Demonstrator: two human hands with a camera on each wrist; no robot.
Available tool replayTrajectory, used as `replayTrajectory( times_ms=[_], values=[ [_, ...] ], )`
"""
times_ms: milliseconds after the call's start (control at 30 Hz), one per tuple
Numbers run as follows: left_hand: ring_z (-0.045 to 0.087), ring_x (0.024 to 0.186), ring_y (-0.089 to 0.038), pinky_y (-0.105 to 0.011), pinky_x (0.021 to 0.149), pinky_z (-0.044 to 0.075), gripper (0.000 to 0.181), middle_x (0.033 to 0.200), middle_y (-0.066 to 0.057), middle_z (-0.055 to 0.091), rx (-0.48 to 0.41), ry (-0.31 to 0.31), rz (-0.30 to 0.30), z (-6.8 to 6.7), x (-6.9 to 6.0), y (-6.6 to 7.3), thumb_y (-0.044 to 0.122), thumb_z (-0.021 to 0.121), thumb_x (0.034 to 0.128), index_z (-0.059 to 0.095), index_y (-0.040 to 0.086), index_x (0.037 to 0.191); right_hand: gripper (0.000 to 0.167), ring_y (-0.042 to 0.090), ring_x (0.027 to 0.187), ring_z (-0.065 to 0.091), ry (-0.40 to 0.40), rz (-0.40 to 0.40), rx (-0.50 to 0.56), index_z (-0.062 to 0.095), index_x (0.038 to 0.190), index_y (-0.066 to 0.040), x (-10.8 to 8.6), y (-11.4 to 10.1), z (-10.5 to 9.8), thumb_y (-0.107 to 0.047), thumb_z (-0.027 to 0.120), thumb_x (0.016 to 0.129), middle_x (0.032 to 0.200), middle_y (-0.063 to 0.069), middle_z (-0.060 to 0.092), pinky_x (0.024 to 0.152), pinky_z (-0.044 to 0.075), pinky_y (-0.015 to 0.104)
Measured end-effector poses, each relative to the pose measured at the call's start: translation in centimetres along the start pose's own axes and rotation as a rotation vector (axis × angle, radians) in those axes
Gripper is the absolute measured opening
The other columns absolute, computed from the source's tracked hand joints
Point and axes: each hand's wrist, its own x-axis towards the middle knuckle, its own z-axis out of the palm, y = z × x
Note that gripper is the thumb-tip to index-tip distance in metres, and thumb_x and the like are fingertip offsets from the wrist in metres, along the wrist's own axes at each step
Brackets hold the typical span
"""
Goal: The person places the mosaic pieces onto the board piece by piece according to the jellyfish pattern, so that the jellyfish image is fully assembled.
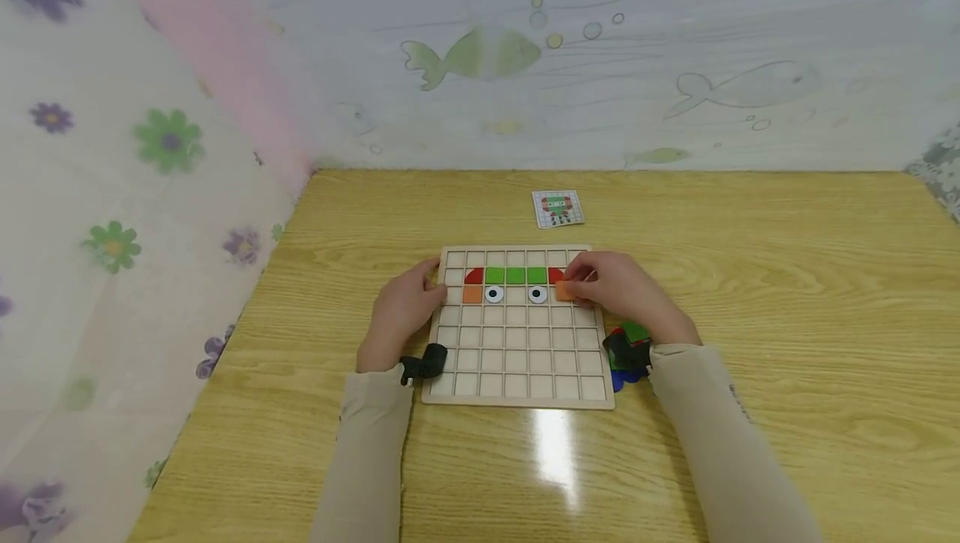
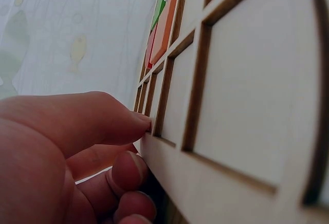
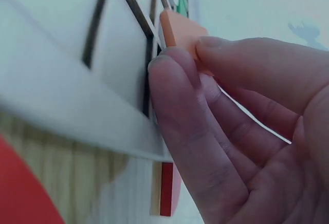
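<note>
My right hand (image 1: 618, 289) pinches an orange square (image 1: 565, 290) between thumb and fingers over the right side of the wooden grid board (image 1: 517, 402). In the right wrist view the orange square (image 3: 182, 34) is tilted at the fingertips. The left hand (image 1: 403, 309) holds the board's left edge, its thumb on the rim in the left wrist view. On the board, three green squares (image 1: 516, 275) lie between red curved pieces (image 1: 475, 277). Below them are an orange square (image 1: 472, 294) and two round eye pieces (image 1: 493, 294) (image 1: 537, 294).
A small picture card (image 1: 557, 208) lies behind the board. Loose green, red and blue pieces (image 1: 635, 331) are piled at the board's right, partly hidden by the right wrist. A patterned wall stands behind the table (image 1: 375, 218), with another at the left.
</note>
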Motion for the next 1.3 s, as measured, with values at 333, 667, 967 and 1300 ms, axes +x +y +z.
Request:
replayTrajectory(
  times_ms=[333,667,967,1300],
  values=[
    [0.046,0.059,-0.016,-0.029,0.054,0.034,0.051,0.073,0.002,0.053,-0.002,-0.001,-0.008,0.1,0.1,0.0,0.028,0.049,0.0838,0.043,0.017,0.134,0.012,0.018,0.079,0.052,0.002,0.004,-0.046,0.062,0.092,-0.015,0.1,-0.7,0.6,-0.023,0.06,0.084,0.088,0.0,0.06,0.074,0.041,0.034],
    [0.045,0.059,-0.016,-0.029,0.055,0.034,0.052,0.072,0.002,0.052,0.001,-0.002,-0.005,0.1,0.2,-0.1,0.028,0.049,0.0842,0.042,0.018,0.134,0.007,0.018,0.075,0.051,0.028,-0.046,-0.111,0.064,0.089,-0.013,0.3,-0.9,0.8,-0.016,0.061,0.084,0.085,0.0,0.059,0.07,0.042,0.032],
    [0.045,0.059,-0.016,-0.029,0.054,0.034,0.052,0.072,0.002,0.052,0.001,-0.001,-0.004,0.2,0.1,-0.1,0.028,0.049,0.0838,0.042,0.018,0.134,0.017,0.019,0.078,0.05,0.067,-0.012,-0.106,0.062,0.097,-0.015,-0.2,-0.1,-0.2,-0.028,0.055,0.088,0.089,0.0,0.059,0.074,0.04,0.034],
    [0.047,0.061,-0.016,-0.029,0.056,0.035,0.052,0.074,0.003,0.053,0.012,0.006,-0.002,0.2,0.2,-0.1,0.027,0.049,0.0838,0.043,0.017,0.134,0.024,0.021,0.087,0.05,0.137,0.025,-0.047,0.063,0.102,-0.014,-0.9,1.5,-1.8,-0.031,0.052,0.089,0.098,0.003,0.059,0.079,0.039,0.038]
  ],
)
